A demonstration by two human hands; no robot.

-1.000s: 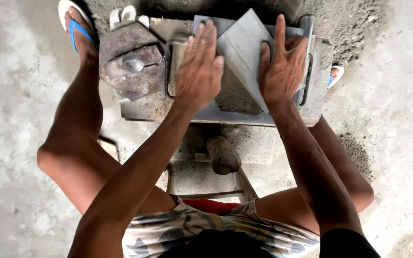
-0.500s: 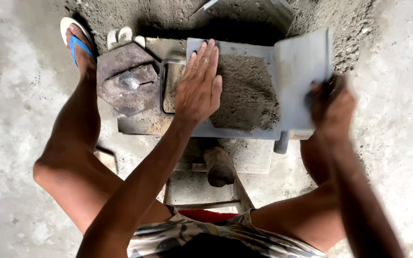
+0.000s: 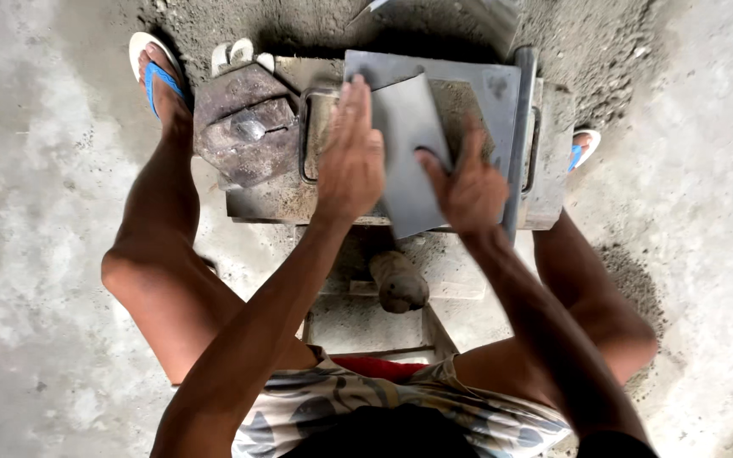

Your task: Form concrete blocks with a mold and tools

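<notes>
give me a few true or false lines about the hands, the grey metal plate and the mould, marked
1. The right hand grips a flat grey metal plate. True.
2. The left hand is clenched in a fist. False: it lies flat, fingers stretched out, on the rectangular grey metal mould.
3. A hexagonal rusty metal block sits left of the mould. True.
4. The person wears black boots. False: a blue-strapped white flip-flop shows on the left foot.
5. The ground is green grass. False: it is grey concrete floor with sandy grit.
</notes>
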